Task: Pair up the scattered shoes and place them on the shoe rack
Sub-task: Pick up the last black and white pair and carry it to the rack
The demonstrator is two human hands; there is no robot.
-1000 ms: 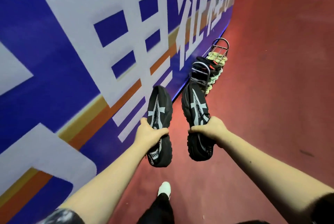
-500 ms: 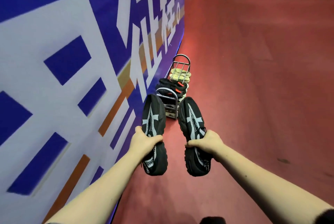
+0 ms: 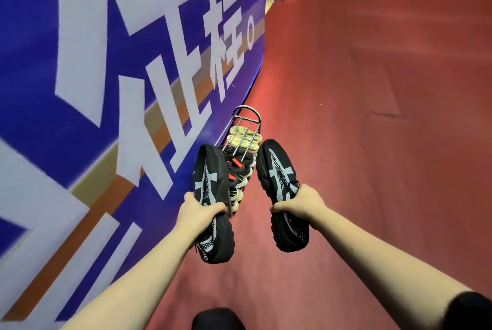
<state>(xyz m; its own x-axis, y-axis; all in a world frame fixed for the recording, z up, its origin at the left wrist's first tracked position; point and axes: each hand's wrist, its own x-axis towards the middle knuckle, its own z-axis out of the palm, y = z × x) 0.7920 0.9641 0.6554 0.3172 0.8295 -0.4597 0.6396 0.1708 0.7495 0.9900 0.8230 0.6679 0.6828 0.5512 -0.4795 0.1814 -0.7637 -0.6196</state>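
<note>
Near shoe rack (image 3: 247, 110): left hand (image 3: 198, 214) grips one black shoe (image 3: 210, 178), right hand (image 3: 300, 203) second shoe (image 3: 277, 170).

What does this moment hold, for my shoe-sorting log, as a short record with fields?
left grip: holds black left-hand shoe, toe forward
right grip: holds black right-hand shoe, toe forward
shoes: matching, apart, in the air
shoe rack: ahead, beside blue wall, on red floor
on rack: pale shoes, dark shoes
step left: pair not yet on rack
</note>
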